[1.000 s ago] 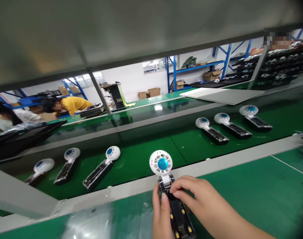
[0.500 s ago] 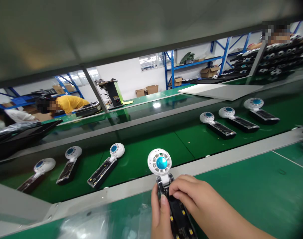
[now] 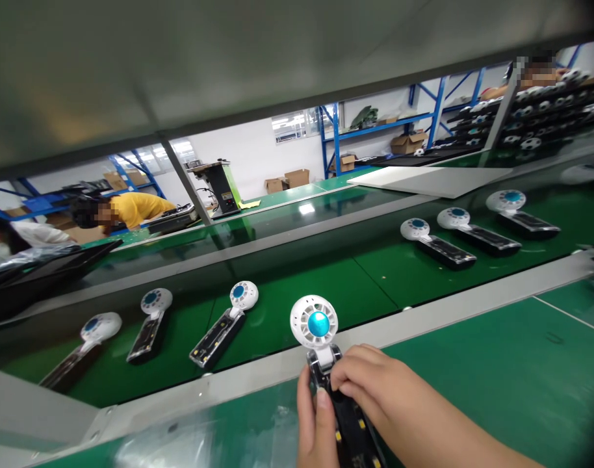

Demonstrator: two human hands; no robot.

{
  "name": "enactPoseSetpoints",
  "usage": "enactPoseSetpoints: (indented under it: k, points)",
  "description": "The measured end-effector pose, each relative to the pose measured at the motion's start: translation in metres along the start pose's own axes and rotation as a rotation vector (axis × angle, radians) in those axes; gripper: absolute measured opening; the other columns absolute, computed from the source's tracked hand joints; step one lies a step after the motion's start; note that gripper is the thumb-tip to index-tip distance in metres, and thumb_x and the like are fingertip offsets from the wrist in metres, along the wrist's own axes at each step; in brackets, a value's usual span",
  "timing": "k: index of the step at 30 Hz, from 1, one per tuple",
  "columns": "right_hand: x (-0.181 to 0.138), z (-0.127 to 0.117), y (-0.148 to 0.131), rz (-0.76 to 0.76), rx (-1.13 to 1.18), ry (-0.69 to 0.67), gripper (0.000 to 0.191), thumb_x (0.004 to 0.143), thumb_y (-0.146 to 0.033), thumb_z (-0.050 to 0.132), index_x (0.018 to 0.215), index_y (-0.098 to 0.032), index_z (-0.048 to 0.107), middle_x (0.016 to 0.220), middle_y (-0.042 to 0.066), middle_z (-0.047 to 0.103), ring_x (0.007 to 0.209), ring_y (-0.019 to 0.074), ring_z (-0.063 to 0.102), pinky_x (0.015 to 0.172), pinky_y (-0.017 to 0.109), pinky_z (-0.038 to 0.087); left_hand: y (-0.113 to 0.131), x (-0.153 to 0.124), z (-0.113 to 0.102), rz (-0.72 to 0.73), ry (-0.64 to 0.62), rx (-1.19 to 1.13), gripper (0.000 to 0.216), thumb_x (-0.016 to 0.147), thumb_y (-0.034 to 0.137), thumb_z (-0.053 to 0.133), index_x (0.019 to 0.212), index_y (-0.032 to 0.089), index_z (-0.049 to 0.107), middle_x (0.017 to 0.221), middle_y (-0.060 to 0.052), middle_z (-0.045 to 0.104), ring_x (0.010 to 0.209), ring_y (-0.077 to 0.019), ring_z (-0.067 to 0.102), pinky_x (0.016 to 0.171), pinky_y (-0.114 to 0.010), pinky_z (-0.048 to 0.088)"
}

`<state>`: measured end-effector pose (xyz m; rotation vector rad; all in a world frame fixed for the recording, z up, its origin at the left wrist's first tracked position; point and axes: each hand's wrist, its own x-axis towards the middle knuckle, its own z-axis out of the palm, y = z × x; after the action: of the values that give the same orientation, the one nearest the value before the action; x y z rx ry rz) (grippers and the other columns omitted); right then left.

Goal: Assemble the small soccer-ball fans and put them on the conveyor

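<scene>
A hand-held fan point(image 3: 314, 323) with a white round head, a blue centre and an open black handle showing small yellow parts is held over the near green bench. My left hand point(image 3: 312, 424) grips the handle from the left, thumb along its edge. From the right, my right hand point(image 3: 375, 395) curls its fingers over the top of the handle just below the fan head. Both hands are closed on the fan.
A green conveyor belt point(image 3: 287, 305) runs behind a grey rail point(image 3: 424, 322) and carries several fans of the same kind, three to the left point(image 3: 223, 322) and three to the right point(image 3: 438, 242). People sit across the line at far left point(image 3: 126, 209). A grey overhead shelf point(image 3: 229, 71) hangs above.
The fans on the belt have drifted to the right. My hands and the held fan have stayed almost in place.
</scene>
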<state>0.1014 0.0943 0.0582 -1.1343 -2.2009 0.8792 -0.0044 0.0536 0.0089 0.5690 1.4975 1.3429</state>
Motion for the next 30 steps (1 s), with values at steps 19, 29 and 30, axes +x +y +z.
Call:
enactPoseSetpoints:
  k: [19, 29, 30]
  points:
    - [-0.003, 0.004, 0.004, -0.138, -0.026, 0.109, 0.022, 0.080, -0.002, 0.051, 0.072, -0.020, 0.059, 0.083, 0.001, 0.054, 0.084, 0.0159, 0.049, 0.069, 0.025, 0.043, 0.003, 0.000, 0.004, -0.007, -0.018, 0.009, 0.079, 0.060, 0.068, 0.048, 0.119, 0.016, 0.036, 0.125, -0.017, 0.050, 0.120, -0.0313, 0.039, 0.095, -0.039, 0.029]
    - [-0.002, 0.008, 0.013, 0.216, 0.455, 0.098, 0.020, 0.070, -0.009, 0.051, 0.080, -0.024, 0.058, 0.096, 0.001, 0.051, 0.092, 0.0174, 0.053, 0.078, 0.028, 0.043, -0.003, 0.003, -0.003, 0.005, -0.053, 0.101, 0.076, 0.067, 0.068, 0.041, 0.124, 0.018, 0.034, 0.130, -0.013, 0.047, 0.120, -0.0273, 0.042, 0.093, -0.032, 0.035]
    - [-0.002, 0.011, 0.016, 0.266, 0.538, 0.104, 0.027, 0.068, -0.011, 0.053, 0.090, -0.025, 0.055, 0.102, 0.002, 0.051, 0.097, 0.0191, 0.053, 0.079, 0.030, 0.044, -0.004, 0.004, -0.004, 0.004, -0.064, 0.096, 0.080, 0.066, 0.070, 0.041, 0.125, 0.017, 0.033, 0.130, -0.014, 0.047, 0.118, -0.0275, 0.044, 0.093, -0.033, 0.035]
